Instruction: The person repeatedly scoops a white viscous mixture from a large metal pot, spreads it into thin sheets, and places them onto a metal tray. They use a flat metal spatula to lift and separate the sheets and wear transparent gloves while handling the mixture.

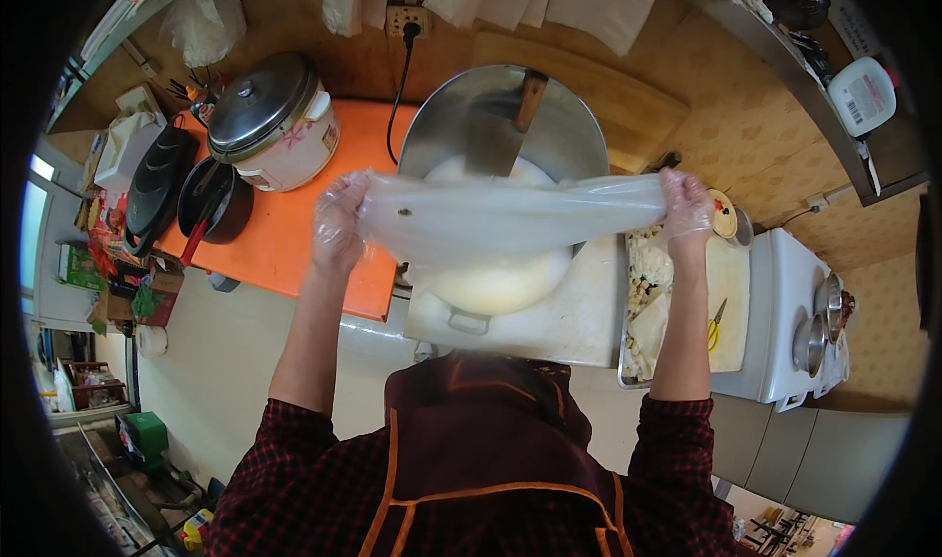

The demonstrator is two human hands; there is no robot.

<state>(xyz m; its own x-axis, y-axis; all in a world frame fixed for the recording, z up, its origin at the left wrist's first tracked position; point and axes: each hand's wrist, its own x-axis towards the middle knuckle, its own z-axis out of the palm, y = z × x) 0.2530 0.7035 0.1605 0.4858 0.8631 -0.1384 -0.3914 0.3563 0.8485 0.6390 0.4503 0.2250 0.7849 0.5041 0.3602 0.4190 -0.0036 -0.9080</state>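
Observation:
My left hand (340, 218), in a clear plastic glove, grips one end of a translucent white sheet (515, 215). The other end is in my gloved right hand (688, 207), so the sheet stretches across between them. Whether it is plastic film or a thin dough-like material I cannot tell; a small dark spot shows near its left end. Under it stands a large steel bowl (434, 126) holding a smooth white mass (500, 285), partly hidden by the sheet. A cleaver (497, 141) with a wooden handle leans inside the bowl, its lower blade covered.
An orange tabletop (360, 145) at left carries a rice cooker (272, 123), a black pot (217, 200) and a black appliance (158, 181). At right are a metal tray (647, 314) with pale sheets and dark bits, yellow-handled scissors (715, 325), and steel bowls (809, 343). A shelf edge overhangs.

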